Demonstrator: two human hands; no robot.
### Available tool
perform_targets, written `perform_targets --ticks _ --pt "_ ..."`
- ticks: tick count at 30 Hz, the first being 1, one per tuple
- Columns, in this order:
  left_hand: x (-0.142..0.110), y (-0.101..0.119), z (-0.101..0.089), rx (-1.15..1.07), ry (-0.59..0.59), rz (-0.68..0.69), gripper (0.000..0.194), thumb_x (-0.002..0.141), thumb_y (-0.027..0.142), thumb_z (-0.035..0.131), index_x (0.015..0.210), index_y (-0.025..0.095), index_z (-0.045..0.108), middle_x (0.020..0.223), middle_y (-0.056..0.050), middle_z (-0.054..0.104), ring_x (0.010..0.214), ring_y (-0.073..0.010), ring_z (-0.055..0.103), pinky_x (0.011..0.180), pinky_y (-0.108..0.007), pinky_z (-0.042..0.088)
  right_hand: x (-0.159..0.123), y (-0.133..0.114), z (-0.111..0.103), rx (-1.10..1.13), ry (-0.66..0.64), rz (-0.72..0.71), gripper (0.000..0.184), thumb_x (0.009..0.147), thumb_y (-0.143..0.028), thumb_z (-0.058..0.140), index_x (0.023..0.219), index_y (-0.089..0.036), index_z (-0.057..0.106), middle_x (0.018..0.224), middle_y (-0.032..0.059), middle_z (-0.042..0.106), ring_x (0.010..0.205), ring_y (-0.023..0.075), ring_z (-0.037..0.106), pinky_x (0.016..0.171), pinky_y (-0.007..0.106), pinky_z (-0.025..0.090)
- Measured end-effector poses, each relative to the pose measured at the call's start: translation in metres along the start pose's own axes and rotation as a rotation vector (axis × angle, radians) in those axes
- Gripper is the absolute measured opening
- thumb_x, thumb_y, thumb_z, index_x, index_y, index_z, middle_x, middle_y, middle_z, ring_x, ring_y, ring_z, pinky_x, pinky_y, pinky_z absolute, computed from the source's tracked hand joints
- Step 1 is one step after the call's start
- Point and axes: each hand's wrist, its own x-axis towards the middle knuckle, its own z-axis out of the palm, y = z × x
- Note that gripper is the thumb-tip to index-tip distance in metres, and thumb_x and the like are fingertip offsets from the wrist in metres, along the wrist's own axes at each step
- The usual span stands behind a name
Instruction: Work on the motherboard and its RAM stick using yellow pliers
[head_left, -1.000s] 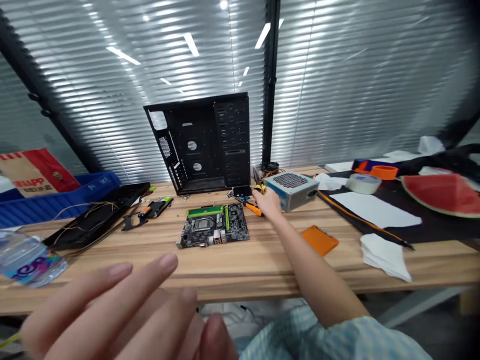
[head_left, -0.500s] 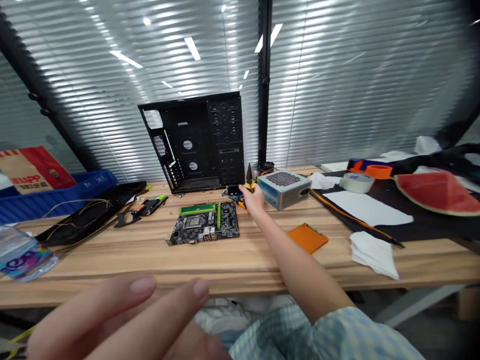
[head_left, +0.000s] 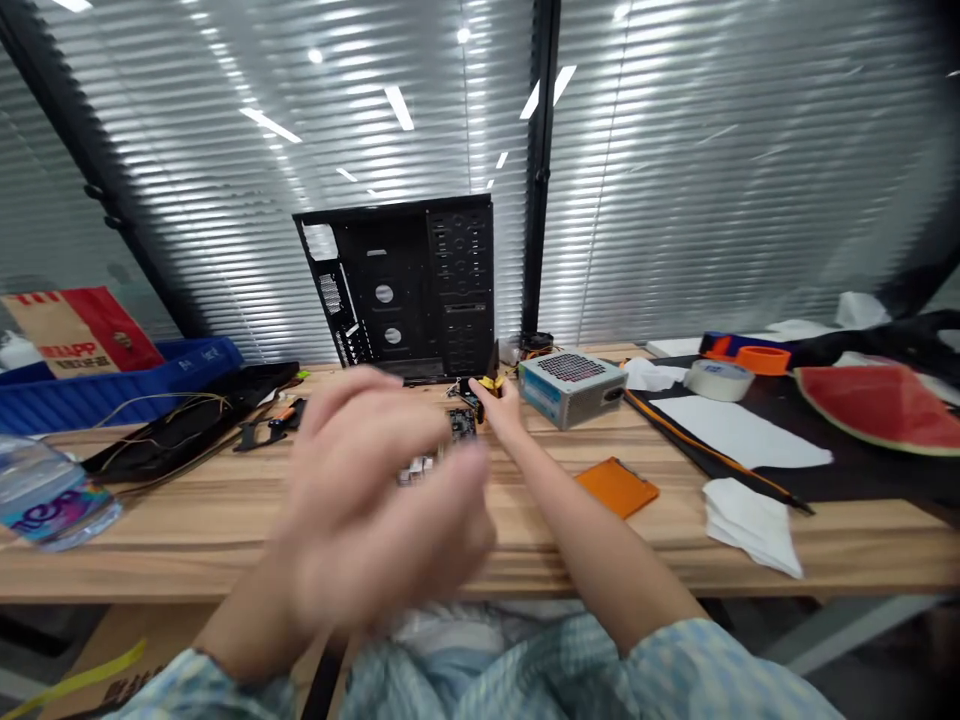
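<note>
My left hand is blurred by motion, raised close to the camera with its fingers bent. Whether it holds anything cannot be made out. Behind it, the motherboard lies on the table, mostly hidden by that hand. My right hand reaches far forward, its fingers closed on a small yellow-and-black thing whose kind is unclear. Just right of this hand sits a grey power supply. Beyond both hands stands an open black computer case, upright near the blinds.
An orange flat piece lies right of my right forearm. Tape, white papers and a watermelon-patterned piece are farther right. At left are a blue bin, a plastic bottle and black parts with wires.
My left hand has risen from the lower left toward the middle and now covers most of the motherboard. My right hand stays by the power supply, still closed on the yellow-and-black thing.
</note>
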Motion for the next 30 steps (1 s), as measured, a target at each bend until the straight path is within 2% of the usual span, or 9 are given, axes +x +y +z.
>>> perform_targets --ticks 1,2,3,5,8,10,13,25,30 --pt "0.004 -0.013 0.016 0.009 0.088 0.031 0.025 0.076 0.016 0.057 0.097 0.029 0.059 0.080 0.002 0.062 0.069 -0.0157 0.058 0.074 -0.038 0.049 0.000 0.001 0.001 0.012 -0.005 -0.004 0.041 0.062 -0.052 0.073 0.080 -0.018 0.059 0.077 0.0016 0.064 0.072 0.0165 0.055 0.069 0.028 0.045" --pt "0.005 -0.027 0.033 0.046 0.048 -0.021 0.026 0.079 0.019 0.055 0.103 0.027 0.057 0.080 0.001 0.063 0.071 -0.0158 0.059 0.076 -0.037 0.048 0.000 0.001 0.003 0.025 -0.015 -0.007 0.040 0.061 -0.050 0.073 0.078 -0.018 0.058 0.076 0.0014 0.064 0.072 0.0163 0.055 0.068 0.028 0.045" --pt "0.003 -0.039 0.049 0.094 -0.050 -0.101 0.025 0.082 0.022 0.053 0.106 0.024 0.057 0.081 0.000 0.063 0.073 -0.0170 0.060 0.075 -0.036 0.047 0.000 0.002 0.004 0.033 -0.027 -0.008 0.038 0.060 -0.049 0.073 0.077 -0.018 0.058 0.075 0.0010 0.064 0.071 0.0159 0.055 0.067 0.027 0.045" --pt "-0.009 -0.058 0.078 0.169 -0.372 -0.322 0.026 0.086 0.028 0.049 0.109 0.021 0.057 0.092 -0.004 0.065 0.084 -0.0203 0.063 0.077 -0.035 0.047 -0.001 0.004 0.006 0.031 -0.055 0.000 0.035 0.058 -0.045 0.074 0.074 -0.018 0.058 0.072 0.0000 0.063 0.069 0.0151 0.054 0.066 0.026 0.044" --pt "-0.043 -0.071 0.108 0.268 -0.768 -0.595 0.029 0.089 0.034 0.044 0.110 0.021 0.058 0.107 -0.009 0.063 0.097 -0.0258 0.062 0.079 -0.037 0.047 -0.002 0.006 0.006 -0.020 -0.066 0.012 0.034 0.056 -0.043 0.074 0.072 -0.017 0.058 0.070 -0.0008 0.062 0.067 0.0142 0.052 0.065 0.026 0.043" --pt "-0.069 -0.072 0.121 0.315 -0.911 -0.701 0.033 0.091 0.035 0.038 0.112 0.019 0.058 0.112 -0.011 0.062 0.102 -0.0292 0.061 0.083 -0.042 0.046 -0.002 0.007 0.005 -0.049 -0.056 0.011 0.033 0.056 -0.043 0.074 0.071 -0.017 0.059 0.070 -0.0008 0.062 0.066 0.0139 0.052 0.065 0.026 0.043" --pt "-0.098 -0.069 0.133 0.333 -1.050 -0.744 0.037 0.092 0.033 0.033 0.113 0.015 0.058 0.120 -0.017 0.059 0.111 -0.0337 0.056 0.090 -0.050 0.042 -0.003 0.007 0.006 -0.055 -0.043 0.022 0.033 0.058 -0.043 0.073 0.072 -0.017 0.059 0.070 -0.0007 0.061 0.065 0.0134 0.051 0.064 0.025 0.042" --pt "-0.117 -0.071 0.139 0.293 -1.137 -0.778 0.038 0.087 0.026 0.037 0.118 0.017 0.057 0.129 -0.017 0.054 0.121 -0.0330 0.047 0.096 -0.050 0.038 -0.005 0.016 0.012 -0.122 -0.027 0.071 0.039 0.057 -0.050 0.074 0.073 -0.018 0.059 0.072 0.0005 0.064 0.067 0.0154 0.055 0.063 0.026 0.042" --pt "-0.123 -0.076 0.144 0.198 -1.185 -0.789 0.044 0.087 0.030 0.038 0.128 0.019 0.049 0.141 -0.017 0.045 0.132 -0.0329 0.038 0.103 -0.056 0.033 -0.007 0.015 0.011 -0.158 -0.015 0.082 0.035 0.055 -0.045 0.074 0.071 -0.018 0.059 0.070 -0.0007 0.063 0.065 0.0146 0.053 0.062 0.025 0.041"
